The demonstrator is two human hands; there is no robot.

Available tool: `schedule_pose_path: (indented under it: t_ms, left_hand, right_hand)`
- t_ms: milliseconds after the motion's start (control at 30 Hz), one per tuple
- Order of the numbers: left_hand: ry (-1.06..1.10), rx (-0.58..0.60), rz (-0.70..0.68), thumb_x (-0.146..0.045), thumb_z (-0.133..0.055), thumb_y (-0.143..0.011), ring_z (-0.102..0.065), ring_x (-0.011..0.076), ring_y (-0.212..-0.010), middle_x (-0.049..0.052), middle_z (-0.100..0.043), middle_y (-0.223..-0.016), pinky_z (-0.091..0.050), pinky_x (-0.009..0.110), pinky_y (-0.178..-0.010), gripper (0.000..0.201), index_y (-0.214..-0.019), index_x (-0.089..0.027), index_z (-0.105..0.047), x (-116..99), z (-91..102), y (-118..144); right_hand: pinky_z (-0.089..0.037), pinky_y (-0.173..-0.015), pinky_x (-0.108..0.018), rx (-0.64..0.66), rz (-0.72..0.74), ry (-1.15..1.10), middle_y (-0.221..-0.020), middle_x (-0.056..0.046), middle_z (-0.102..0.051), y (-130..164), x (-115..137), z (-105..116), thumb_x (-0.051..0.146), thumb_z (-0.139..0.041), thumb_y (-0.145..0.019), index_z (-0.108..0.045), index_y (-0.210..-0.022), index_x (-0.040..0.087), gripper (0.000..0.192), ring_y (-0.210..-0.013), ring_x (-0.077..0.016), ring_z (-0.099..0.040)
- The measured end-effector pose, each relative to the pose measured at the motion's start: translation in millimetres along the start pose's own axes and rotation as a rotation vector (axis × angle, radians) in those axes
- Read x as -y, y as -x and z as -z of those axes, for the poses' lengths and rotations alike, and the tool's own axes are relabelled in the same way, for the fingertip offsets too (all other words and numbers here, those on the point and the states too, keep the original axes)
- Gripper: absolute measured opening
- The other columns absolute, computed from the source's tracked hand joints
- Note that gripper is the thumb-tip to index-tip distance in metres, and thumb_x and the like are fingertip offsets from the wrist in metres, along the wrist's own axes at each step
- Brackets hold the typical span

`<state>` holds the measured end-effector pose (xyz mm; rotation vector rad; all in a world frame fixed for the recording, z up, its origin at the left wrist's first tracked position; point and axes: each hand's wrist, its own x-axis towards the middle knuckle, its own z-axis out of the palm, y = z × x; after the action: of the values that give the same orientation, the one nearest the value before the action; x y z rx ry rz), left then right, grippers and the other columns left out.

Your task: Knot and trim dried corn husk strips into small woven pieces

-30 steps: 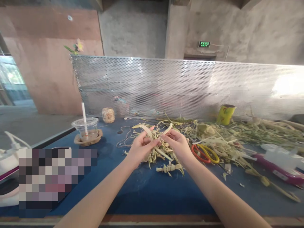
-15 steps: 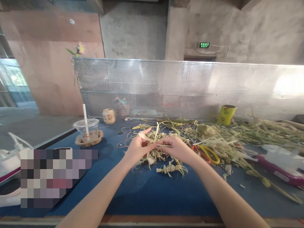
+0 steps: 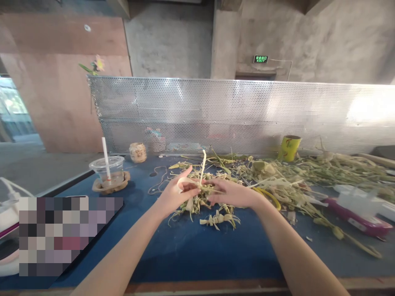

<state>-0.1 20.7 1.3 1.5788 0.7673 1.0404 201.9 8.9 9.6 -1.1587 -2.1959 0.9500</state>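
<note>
Between my hands is a pale dried leaf strip [image 3: 203, 166], its narrow end standing upright. My left hand [image 3: 175, 195] pinches it near its base, with a broader pale loop curling by the thumb and index finger. My right hand [image 3: 230, 193] closes its fingertips on the same piece from the other side, where a thin stalk runs under the fingers. Beneath both hands lies a heap of dried leaf scraps [image 3: 196, 205]. Closer to me on the table rests a small knotted bundle of leaf strips [image 3: 219, 220].
Yellow looped handles [image 3: 273, 199] show beside my right forearm. Dried stalks [image 3: 336, 168] spread over the right side, near a purple-and-white device [image 3: 358, 218] and a yellow-green cylinder [image 3: 289, 148]. Leftward are a plastic cup [image 3: 115, 166] with a straw and a small jar [image 3: 138, 152]. A perforated metal screen [image 3: 185, 102] stands behind.
The strip's narrow end now stands taller and straighter. My right hand has flattened, its fingers reaching further left, and my forearm hides the orange handle. The view has shifted slightly right.
</note>
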Motion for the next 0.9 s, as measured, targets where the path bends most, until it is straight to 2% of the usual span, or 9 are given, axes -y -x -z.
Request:
schedule_pose_path:
  t_ms: [33,100,200,300,367,433,567,700,900]
  left_hand:
    - [0.01,0.03,-0.011,-0.018,-0.066,-0.066,-0.058,0.0165,-0.082,0.01,-0.063,-0.103,-0.045,0.032,-0.077,0.083,-0.137,-0.023,-0.021,1,-0.4,1]
    - [0.022,0.079,-0.038,-0.017,-0.066,-0.066,-0.057,0.0143,-0.076,0.011,-0.057,-0.111,-0.047,0.033,-0.075,0.093,-0.138,-0.027,-0.008,2,-1.4,2]
    - [-0.006,0.087,-0.058,-0.016,-0.067,-0.065,-0.053,0.0105,-0.065,0.013,-0.049,-0.12,-0.048,0.03,-0.064,0.1,-0.138,-0.03,-0.001,4,-3.3,3]
    - [-0.079,0.017,-0.081,-0.017,-0.067,-0.065,-0.052,0.0083,-0.061,0.014,-0.044,-0.124,-0.046,0.026,-0.055,0.099,-0.138,-0.031,-0.001,5,-3.9,2]
    - [-0.109,-0.014,-0.092,-0.018,-0.066,-0.066,-0.052,0.0077,-0.062,0.013,-0.041,-0.126,-0.046,0.024,-0.054,0.099,-0.137,-0.034,0.001,5,-2.8,1]
    - [-0.117,-0.036,-0.105,-0.018,-0.067,-0.066,-0.051,0.0064,-0.061,0.012,-0.039,-0.127,-0.046,0.024,-0.054,0.1,-0.137,-0.035,0.002,5,-1.0,1]
    - [-0.137,-0.112,-0.132,-0.018,-0.068,-0.063,-0.048,0.0048,-0.057,0.011,-0.04,-0.125,-0.046,0.024,-0.052,0.104,-0.136,-0.038,0.004,7,0.6,2]
    - [-0.15,-0.127,-0.177,-0.012,-0.067,-0.063,-0.047,0.0038,-0.055,0.01,-0.039,-0.126,-0.045,0.024,-0.053,0.107,-0.135,-0.04,0.007,8,-2.2,3]
    - [-0.133,-0.111,-0.013,-0.019,-0.073,-0.059,-0.05,0.0071,-0.054,0.011,-0.049,-0.117,-0.043,0.025,-0.048,0.117,-0.133,-0.038,0.016,2,-4.0,7]
  right_hand:
    - [-0.039,-0.053,-0.023,0.053,-0.013,-0.014,-0.07,0.0,-0.067,1,0,-1,0.04,-0.059,-0.072,-0.042,-0.126,0.024,0.059,-0.063,-0.0143,-0.059]
    - [-0.039,-0.051,-0.022,0.107,-0.015,-0.044,-0.065,0.001,-0.065,3,1,-3,0.041,-0.063,-0.068,-0.045,-0.124,0.022,0.061,-0.058,-0.0135,-0.058]
    - [-0.037,-0.048,-0.022,0.027,0.049,-0.101,-0.062,0.002,-0.062,1,3,-10,0.041,-0.064,-0.067,-0.056,-0.112,0.023,0.049,-0.051,-0.0111,-0.053]
    - [-0.033,-0.047,-0.022,-0.058,0.122,-0.09,-0.056,0.004,-0.055,-5,5,-18,0.041,-0.056,-0.074,-0.062,-0.096,0.023,0.029,-0.047,-0.0094,-0.044]
    - [-0.03,-0.045,-0.021,-0.075,0.144,-0.093,-0.053,0.004,-0.051,-9,6,-23,0.041,-0.052,-0.078,-0.064,-0.085,0.021,0.024,-0.045,-0.0081,-0.039]
    - [-0.029,-0.045,-0.021,-0.091,0.137,-0.156,-0.053,0.004,-0.05,-12,7,-26,0.039,-0.052,-0.078,-0.063,-0.088,0.019,0.024,-0.046,-0.0075,-0.04]
    - [-0.037,-0.052,-0.021,-0.195,0.099,-0.27,-0.061,0.002,-0.057,-17,5,-30,0.032,-0.058,-0.074,-0.057,-0.103,0.018,0.032,-0.056,-0.0096,-0.052]
    - [-0.039,-0.054,-0.022,-0.167,0.065,-0.286,-0.068,-0.001,-0.06,-20,0,-31,0.034,-0.062,-0.071,-0.06,-0.089,0.016,0.026,-0.06,-0.0109,-0.055]
    - [-0.036,-0.047,-0.02,-0.199,0.002,-0.322,-0.055,0.003,-0.052,-19,2,-25,0.036,-0.06,-0.071,-0.06,-0.077,0.014,0.023,-0.048,-0.0066,-0.046]
